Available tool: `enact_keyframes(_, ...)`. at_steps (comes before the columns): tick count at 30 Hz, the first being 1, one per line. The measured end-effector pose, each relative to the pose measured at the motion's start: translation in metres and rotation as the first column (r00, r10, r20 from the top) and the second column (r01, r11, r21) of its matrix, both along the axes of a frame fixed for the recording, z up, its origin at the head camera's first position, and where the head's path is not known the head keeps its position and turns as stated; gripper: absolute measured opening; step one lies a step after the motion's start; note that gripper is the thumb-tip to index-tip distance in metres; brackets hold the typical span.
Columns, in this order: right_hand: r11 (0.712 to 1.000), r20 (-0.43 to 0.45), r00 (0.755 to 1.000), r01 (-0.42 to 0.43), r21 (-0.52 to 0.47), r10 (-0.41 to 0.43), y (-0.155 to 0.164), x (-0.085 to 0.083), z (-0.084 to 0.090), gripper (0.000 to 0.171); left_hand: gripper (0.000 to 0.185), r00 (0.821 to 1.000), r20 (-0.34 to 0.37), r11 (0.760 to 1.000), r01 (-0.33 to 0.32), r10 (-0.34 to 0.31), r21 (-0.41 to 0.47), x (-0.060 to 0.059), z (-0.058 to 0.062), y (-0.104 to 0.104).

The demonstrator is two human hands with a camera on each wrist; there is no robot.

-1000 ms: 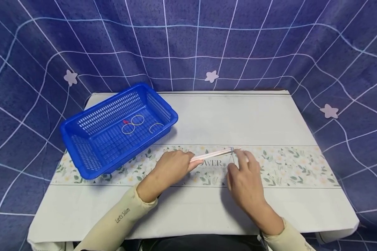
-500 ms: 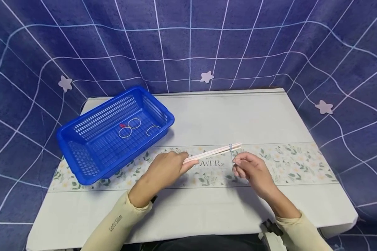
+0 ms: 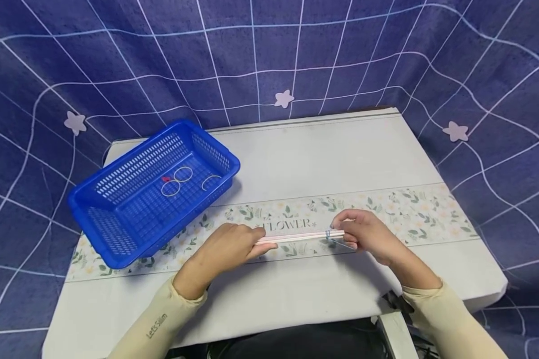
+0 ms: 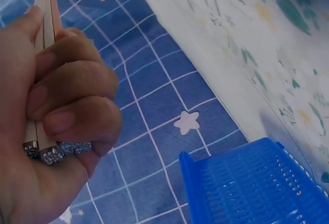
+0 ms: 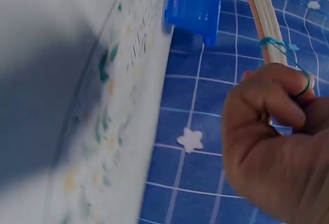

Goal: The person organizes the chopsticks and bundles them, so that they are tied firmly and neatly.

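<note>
head view: left hand grips sticks above worktop, right of basket; right hand, fingers curled, holds band stretched from sticks' right end; outward pull could slip it off.

Blue rectangular plastic basket at left on white cloth-covered tabletop, thin pale round rings inside, slim pale wooden sticks right of the basket, from left grip to right grip
</note>
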State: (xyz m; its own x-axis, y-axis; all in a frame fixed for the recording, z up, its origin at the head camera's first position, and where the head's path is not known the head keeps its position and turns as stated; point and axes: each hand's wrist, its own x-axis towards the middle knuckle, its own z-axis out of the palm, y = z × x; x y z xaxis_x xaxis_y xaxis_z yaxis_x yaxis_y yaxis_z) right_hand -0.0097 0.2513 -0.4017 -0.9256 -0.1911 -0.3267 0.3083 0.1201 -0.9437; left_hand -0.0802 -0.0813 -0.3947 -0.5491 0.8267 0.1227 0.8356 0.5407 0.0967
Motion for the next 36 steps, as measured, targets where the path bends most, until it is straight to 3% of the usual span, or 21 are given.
enact_keyframes(3, 0.969, -0.106, 0.994, 0.045, 0.242, -0.020, -0.007, 0.001, 0.009, 0.022, 0.044, 0.998, -0.050, 1.000, -0.026, 0.025, -0.012, 0.002, -0.002, 0.003)
enact_keyframes(6, 0.877, -0.217, 0.976, 0.107, 0.468, -0.004, -0.020, 0.005, 0.017, 0.022, 0.045, 0.995, -0.092, 0.999, -0.031, 0.029, -0.022, 0.003, -0.004, 0.010)
enact_keyframes(9, 0.779, -0.318, 0.948, 0.189, 0.598, 0.014, -0.036, 0.008, 0.022, 0.021, 0.047, 0.989, -0.144, 0.999, -0.030, 0.027, -0.016, 0.002, -0.002, 0.018)
enact_keyframes(11, 0.750, -0.391, 0.920, 0.251, 0.612, 0.011, -0.044, 0.011, 0.024, 0.020, 0.047, 0.986, -0.160, 0.999, -0.035, 0.034, -0.004, 0.000, 0.002, 0.022)
enact_keyframes(14, 0.761, -0.515, 0.855, 0.370, 0.533, -0.055, -0.046, 0.017, 0.027, 0.017, 0.045, 0.991, -0.124, 0.998, -0.058, 0.058, 0.004, -0.003, 0.008, 0.021)
enact_keyframes(16, 0.777, -0.614, 0.782, 0.451, 0.440, -0.107, -0.041, 0.023, 0.031, 0.012, 0.044, 0.995, -0.067, 0.997, -0.075, 0.075, 0.002, -0.006, 0.013, 0.017)
enact_keyframes(19, 0.773, -0.749, 0.648, 0.543, 0.330, -0.135, -0.030, 0.027, 0.035, 0.009, 0.041, 0.995, 0.028, 0.995, -0.099, 0.099, 0.002, -0.012, 0.019, 0.009)
enact_keyframes(20, 0.769, -0.777, 0.618, 0.553, 0.320, -0.122, -0.026, 0.026, 0.036, 0.014, 0.040, 0.993, 0.052, 0.995, -0.104, 0.104, 0.006, -0.014, 0.021, 0.007)
enact_keyframes(21, 0.770, -0.789, 0.605, 0.550, 0.323, -0.101, -0.022, 0.025, 0.036, 0.019, 0.040, 0.991, 0.079, 0.994, -0.110, 0.109, 0.007, -0.016, 0.023, 0.005)
enact_keyframes(22, 0.776, -0.788, 0.610, 0.533, 0.339, -0.075, -0.018, 0.023, 0.035, 0.024, 0.039, 0.989, 0.106, 0.994, -0.108, 0.106, 0.009, -0.018, 0.024, 0.004)
enact_keyframes(25, 0.805, -0.745, 0.667, 0.426, 0.413, 0.029, -0.010, 0.016, 0.026, 0.036, 0.040, 0.985, 0.140, 0.995, -0.098, 0.095, 0.010, -0.020, 0.026, 0.002)
enact_keyframes(27, 0.821, -0.708, 0.702, 0.355, 0.446, 0.081, -0.008, 0.011, 0.019, 0.033, 0.042, 0.985, 0.144, 0.995, -0.094, 0.095, -0.012, -0.021, 0.027, 0.002)
enact_keyframes(29, 0.829, -0.690, 0.714, 0.309, 0.467, 0.123, -0.005, 0.007, 0.013, 0.027, 0.043, 0.986, 0.144, 0.996, -0.085, 0.089, -0.034, -0.022, 0.028, 0.003)
enact_keyframes(32, 0.834, -0.693, 0.699, 0.268, 0.483, 0.177, -0.002, 0.003, 0.009, 0.023, 0.043, 0.982, 0.177, 0.997, -0.061, 0.069, -0.052, -0.025, 0.029, 0.004)
enact_keyframes(34, 0.845, -0.716, 0.667, 0.245, 0.475, 0.208, -0.001, 0.000, 0.009, 0.026, 0.042, 0.978, 0.203, 0.998, -0.041, 0.050, -0.049, -0.028, 0.032, 0.005)
enact_keyframes(36, 0.863, -0.757, 0.615, 0.237, 0.446, 0.222, -0.002, -0.004, 0.009, 0.030, 0.041, 0.971, 0.236, 0.998, -0.037, 0.047, -0.045, -0.029, 0.035, 0.005)
